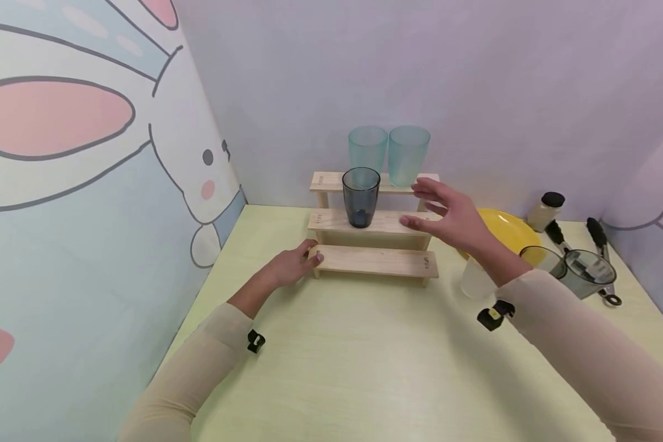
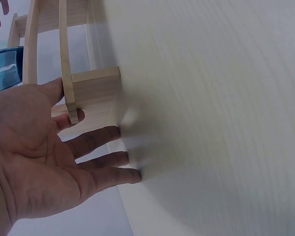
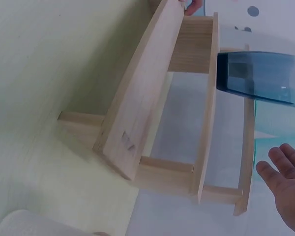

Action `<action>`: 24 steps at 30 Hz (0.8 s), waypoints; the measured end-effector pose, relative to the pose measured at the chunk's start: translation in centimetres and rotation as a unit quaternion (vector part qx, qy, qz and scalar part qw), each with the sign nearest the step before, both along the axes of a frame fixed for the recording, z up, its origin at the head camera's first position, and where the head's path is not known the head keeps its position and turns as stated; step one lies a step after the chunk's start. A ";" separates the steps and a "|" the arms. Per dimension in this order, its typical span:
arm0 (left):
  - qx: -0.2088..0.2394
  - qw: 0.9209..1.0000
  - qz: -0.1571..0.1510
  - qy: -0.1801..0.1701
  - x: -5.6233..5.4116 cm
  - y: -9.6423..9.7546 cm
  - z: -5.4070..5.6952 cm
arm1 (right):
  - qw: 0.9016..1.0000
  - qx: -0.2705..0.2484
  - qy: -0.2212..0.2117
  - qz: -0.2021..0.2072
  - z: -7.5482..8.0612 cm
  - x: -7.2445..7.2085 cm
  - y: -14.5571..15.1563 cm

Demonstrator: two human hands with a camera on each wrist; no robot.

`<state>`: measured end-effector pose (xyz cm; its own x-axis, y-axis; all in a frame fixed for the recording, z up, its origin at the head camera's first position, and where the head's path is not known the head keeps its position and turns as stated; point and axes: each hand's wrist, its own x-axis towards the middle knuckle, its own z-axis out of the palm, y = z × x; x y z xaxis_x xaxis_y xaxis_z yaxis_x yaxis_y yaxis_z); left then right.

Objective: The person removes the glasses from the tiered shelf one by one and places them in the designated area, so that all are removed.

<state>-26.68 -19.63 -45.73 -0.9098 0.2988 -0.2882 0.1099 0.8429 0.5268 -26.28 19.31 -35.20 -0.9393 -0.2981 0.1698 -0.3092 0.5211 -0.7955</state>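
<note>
A three-step wooden shelf stand [image 1: 376, 259] stands against the back wall. My left hand [image 1: 291, 265] pinches the left end of its lowest board; in the left wrist view the thumb and a finger [image 2: 69, 120] are on either side of the board, while the other fingers reach toward the tabletop. On the middle step, left of centre, a dark blue-grey tumbler [image 1: 360, 202] stands upright. Two light teal tumblers, a left one [image 1: 366, 144] and a right one [image 1: 409, 153], share the top step. My right hand [image 1: 454, 218] hovers beside the right teal tumbler, fingers spread and holding nothing.
To the right lie a yellow plate [image 1: 505, 221], a jar with a black lid [image 1: 542, 213] and black-handled utensils [image 1: 597, 232]. Two smoky clear tumblers [image 1: 585, 276] and a frosted white cup [image 1: 473, 283] are near my right forearm. A rabbit-patterned wall [image 1: 88, 245] borders the table's left.
</note>
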 end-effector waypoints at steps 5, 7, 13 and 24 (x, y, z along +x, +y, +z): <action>-0.004 1.000 0.000 -0.003 0.0 0.2 0.1 | 1.000 -0.002 0.002 0.011 -0.2 -1.0 -2.3; -0.005 1.000 0.002 -0.004 0.1 0.2 0.3 | 1.000 -0.002 0.004 0.011 -0.2 -1.4 -3.3; -0.006 1.000 0.005 -0.003 0.4 0.2 0.6 | 1.000 -0.016 0.013 0.012 -0.5 -2.3 -6.1; -0.013 1.000 0.001 -0.002 0.2 0.2 0.4 | 0.998 -0.033 0.040 -0.046 -1.2 -3.2 -9.5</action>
